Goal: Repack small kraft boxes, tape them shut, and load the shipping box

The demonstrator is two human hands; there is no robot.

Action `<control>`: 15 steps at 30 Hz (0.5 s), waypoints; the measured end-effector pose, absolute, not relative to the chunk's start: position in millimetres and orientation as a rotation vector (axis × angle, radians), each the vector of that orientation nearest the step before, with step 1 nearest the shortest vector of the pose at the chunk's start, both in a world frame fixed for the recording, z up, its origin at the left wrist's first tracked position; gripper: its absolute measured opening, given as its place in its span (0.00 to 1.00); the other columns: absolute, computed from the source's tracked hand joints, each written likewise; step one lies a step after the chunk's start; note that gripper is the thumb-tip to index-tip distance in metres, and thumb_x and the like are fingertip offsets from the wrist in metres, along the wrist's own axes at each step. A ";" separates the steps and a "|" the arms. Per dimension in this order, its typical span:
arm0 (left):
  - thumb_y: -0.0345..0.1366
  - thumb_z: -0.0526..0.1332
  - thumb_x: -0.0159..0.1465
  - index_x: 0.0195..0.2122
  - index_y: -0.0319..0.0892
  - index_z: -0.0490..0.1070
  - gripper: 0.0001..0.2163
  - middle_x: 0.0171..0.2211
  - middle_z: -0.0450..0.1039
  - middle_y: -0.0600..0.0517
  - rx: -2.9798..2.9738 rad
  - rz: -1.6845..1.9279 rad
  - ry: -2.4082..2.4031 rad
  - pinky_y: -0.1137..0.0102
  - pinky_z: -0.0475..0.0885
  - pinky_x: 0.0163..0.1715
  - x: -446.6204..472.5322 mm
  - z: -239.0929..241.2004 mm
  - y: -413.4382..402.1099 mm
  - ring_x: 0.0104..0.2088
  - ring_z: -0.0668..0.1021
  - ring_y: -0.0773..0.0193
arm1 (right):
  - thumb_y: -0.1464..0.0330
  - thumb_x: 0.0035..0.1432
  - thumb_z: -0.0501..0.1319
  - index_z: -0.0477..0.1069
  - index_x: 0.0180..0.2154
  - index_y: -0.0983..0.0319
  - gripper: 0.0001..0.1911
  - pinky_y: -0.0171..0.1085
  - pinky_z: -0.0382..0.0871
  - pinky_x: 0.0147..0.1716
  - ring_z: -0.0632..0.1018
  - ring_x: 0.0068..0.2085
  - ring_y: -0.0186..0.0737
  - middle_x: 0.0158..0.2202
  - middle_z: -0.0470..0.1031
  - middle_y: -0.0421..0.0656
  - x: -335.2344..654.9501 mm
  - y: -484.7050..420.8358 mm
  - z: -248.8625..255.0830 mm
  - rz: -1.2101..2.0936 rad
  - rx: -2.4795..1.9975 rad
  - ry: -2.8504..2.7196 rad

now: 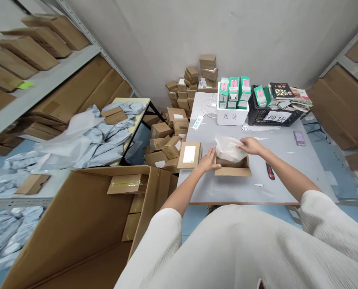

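Hands (252,145), white wrapping (229,149), open carton (233,171)

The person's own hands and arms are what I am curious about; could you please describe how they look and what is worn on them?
The left hand and right hand are bare, with no gloves and no watch that I can make out. White, loose, lightly creased left sleeve and right sleeve end near the elbows, leaving both forearms uncovered.

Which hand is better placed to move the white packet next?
Probably the right hand: its fingers already hold the right end of the white packet, while the left hand is at the open box's left side.
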State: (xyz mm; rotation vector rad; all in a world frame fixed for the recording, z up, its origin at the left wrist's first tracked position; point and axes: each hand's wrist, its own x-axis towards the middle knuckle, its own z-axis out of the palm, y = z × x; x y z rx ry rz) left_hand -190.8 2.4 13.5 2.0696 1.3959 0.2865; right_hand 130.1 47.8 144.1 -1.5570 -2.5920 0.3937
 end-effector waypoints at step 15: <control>0.39 0.71 0.64 0.61 0.46 0.75 0.23 0.56 0.81 0.45 1.831 0.882 1.332 0.57 0.74 0.60 -143.0 102.2 -8.7 0.57 0.81 0.45 | 0.44 0.67 0.64 0.85 0.44 0.60 0.26 0.42 0.71 0.45 0.79 0.42 0.51 0.39 0.84 0.46 114.1 14.3 162.3 0.738 -1.238 -2.241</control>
